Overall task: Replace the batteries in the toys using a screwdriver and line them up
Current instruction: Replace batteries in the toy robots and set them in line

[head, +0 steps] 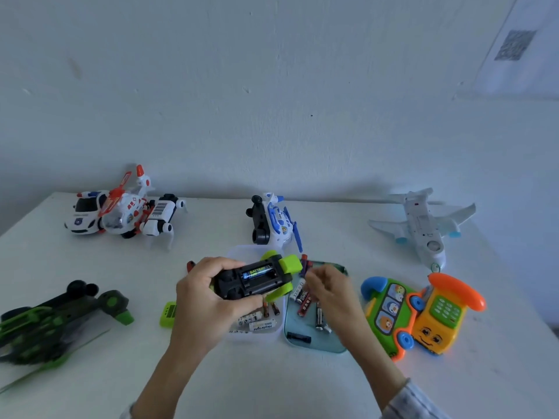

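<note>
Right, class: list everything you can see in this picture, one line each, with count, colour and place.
Table: one, white, against wall.
Police car: one, white, far left.
Rescue helicopter: one, white-orange, beside police car.
Robot dog: one, white-black, right of it.
Blue helicopter: one, white-blue, far centre, on its side.
Airplane: one, white, far right.
Phone toys: two, green and orange, right.
Dark green toy: one, left.
White tray: one, centre, holding batteries.
Teal tray: one, holding batteries.
Green car: one, upside down, battery showing.
Left hand: grips green car.
Right hand: over teal tray.
</note>
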The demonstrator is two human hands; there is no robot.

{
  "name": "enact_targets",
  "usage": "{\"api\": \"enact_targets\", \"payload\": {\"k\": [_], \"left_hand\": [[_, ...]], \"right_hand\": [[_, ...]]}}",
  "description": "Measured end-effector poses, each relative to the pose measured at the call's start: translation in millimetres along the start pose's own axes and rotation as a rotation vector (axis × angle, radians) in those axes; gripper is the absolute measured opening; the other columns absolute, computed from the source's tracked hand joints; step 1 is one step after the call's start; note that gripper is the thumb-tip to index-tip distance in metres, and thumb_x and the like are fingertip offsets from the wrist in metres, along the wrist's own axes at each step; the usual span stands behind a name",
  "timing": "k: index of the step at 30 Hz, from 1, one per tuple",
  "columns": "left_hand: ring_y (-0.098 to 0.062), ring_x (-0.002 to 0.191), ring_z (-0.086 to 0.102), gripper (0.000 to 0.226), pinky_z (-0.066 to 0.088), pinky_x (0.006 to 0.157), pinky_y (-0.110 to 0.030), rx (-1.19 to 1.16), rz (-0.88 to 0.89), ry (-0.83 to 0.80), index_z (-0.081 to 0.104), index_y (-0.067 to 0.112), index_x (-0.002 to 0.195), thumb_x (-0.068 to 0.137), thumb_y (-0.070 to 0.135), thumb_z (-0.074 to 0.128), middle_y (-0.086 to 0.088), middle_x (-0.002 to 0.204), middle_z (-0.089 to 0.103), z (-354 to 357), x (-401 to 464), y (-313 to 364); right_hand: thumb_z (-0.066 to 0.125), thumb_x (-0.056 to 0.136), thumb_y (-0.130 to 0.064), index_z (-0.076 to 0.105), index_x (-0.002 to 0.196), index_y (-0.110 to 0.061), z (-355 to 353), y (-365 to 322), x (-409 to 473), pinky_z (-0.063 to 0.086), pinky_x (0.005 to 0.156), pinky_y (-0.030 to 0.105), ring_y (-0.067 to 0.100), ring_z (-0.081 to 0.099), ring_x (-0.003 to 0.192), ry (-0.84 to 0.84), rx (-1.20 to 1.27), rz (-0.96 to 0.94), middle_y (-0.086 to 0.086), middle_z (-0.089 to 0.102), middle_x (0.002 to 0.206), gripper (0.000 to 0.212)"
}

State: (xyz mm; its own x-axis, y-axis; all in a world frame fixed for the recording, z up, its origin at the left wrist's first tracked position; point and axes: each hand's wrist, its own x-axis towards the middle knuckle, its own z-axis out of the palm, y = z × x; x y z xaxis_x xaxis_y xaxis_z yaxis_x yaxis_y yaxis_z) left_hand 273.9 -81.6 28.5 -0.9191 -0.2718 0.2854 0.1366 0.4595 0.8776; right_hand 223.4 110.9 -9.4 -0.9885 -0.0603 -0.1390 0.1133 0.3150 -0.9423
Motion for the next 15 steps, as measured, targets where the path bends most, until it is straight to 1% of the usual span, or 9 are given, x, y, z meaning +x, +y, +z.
{"api": "enact_targets", "payload": {"k": [1,3,5,6,7,9,12,14,15], "left_hand": [[-0.004,0.079,0.062,0.046,0.046,0.062,-0.009,-0.001,-0.019,0.009,0.069,0.03,0.083,0.039,0.025,0.083,0.014,0.084,0.067,-1.8,-0.2,-1.6],[-0.004,0.079,0.063,0.048,0.048,0.061,-0.011,0.0,-0.052,0.022,0.07,0.029,0.085,0.039,0.027,0.083,0.009,0.084,0.068,-3.1,-0.4,-4.1],[-0.002,0.079,0.063,0.05,0.047,0.06,-0.009,0.005,-0.069,0.033,0.07,0.027,0.086,0.038,0.028,0.083,0.007,0.086,0.068,-2.8,-1.3,-5.5],[-0.002,0.079,0.063,0.05,0.047,0.059,-0.008,0.007,-0.071,0.033,0.07,0.026,0.087,0.038,0.028,0.083,0.006,0.086,0.068,-2.2,-1.9,-5.4],[-0.002,0.079,0.063,0.05,0.046,0.059,-0.007,0.01,-0.068,0.029,0.07,0.026,0.087,0.039,0.027,0.083,0.006,0.086,0.068,-1.3,-2.4,-5.2],[-0.002,0.08,0.063,0.05,0.048,0.058,-0.009,0.011,-0.057,0.014,0.07,0.025,0.087,0.039,0.028,0.083,0.006,0.086,0.068,0.0,-3.8,-4.2],[-0.004,0.082,0.064,0.055,0.052,0.059,-0.014,-0.017,-0.054,0.015,0.071,0.026,0.088,0.036,0.04,0.082,0.008,0.086,0.068,-0.4,-5.2,-1.3],[-0.004,0.081,0.064,0.056,0.051,0.06,-0.014,-0.026,-0.054,0.029,0.07,0.026,0.087,0.035,0.044,0.079,0.008,0.086,0.068,-3.1,-4.7,-0.1],[-0.004,0.081,0.064,0.055,0.049,0.06,-0.011,-0.019,-0.049,0.031,0.07,0.027,0.087,0.035,0.04,0.081,0.007,0.086,0.068,-4.8,-4.1,-0.3]], "right_hand": [[0.056,0.094,-0.017,0.058,0.087,-0.018,2.0,10.4,-0.9,0.044,0.06,0.022,0.006,0.056,0.06,-0.025,-0.05,0.008,0.001,0.066,0.075,0.008],[0.064,0.087,-0.008,0.057,0.086,-0.016,6.5,26.3,-4.1,0.045,0.058,0.023,0.008,0.053,0.06,-0.133,-0.172,0.012,0.004,0.065,0.075,0.01],[0.069,0.08,-0.003,0.06,0.096,-0.019,12.8,33.6,-6.8,0.048,0.065,0.023,0.009,0.055,0.071,-0.26,-0.417,-0.029,0.0,0.064,0.086,0.024],[0.068,0.079,-0.001,0.061,0.104,-0.02,16.2,35.6,-6.8,0.049,0.07,0.026,0.011,0.057,0.078,-0.295,-0.566,-0.069,-0.002,0.063,0.092,0.032],[0.064,0.079,0.001,0.06,0.11,-0.022,19.2,34.7,-7.2,0.05,0.072,0.03,0.015,0.059,0.085,-0.309,-0.697,-0.104,-0.001,0.064,0.098,0.038],[0.055,0.079,0.005,0.058,0.115,-0.022,24.4,31.0,-8.2,0.05,0.071,0.033,0.025,0.061,0.089,-0.307,-0.862,-0.144,0.005,0.064,0.101,0.045],[0.05,0.079,0.005,0.058,0.115,-0.019,27.4,31.0,-7.0,0.045,0.066,0.032,0.032,0.061,0.087,-0.311,-0.948,-0.175,0.011,0.065,0.099,0.044],[0.051,0.08,0.0,0.06,0.115,-0.019,25.7,29.1,-3.2,0.047,0.068,0.031,0.03,0.062,0.09,-0.296,-0.941,-0.169,0.009,0.066,0.1,0.041],[0.053,0.081,-0.004,0.062,0.115,-0.02,24.0,26.3,0.2,0.049,0.072,0.03,0.026,0.063,0.091,-0.27,-0.905,-0.146,0.006,0.067,0.101,0.039]]}}
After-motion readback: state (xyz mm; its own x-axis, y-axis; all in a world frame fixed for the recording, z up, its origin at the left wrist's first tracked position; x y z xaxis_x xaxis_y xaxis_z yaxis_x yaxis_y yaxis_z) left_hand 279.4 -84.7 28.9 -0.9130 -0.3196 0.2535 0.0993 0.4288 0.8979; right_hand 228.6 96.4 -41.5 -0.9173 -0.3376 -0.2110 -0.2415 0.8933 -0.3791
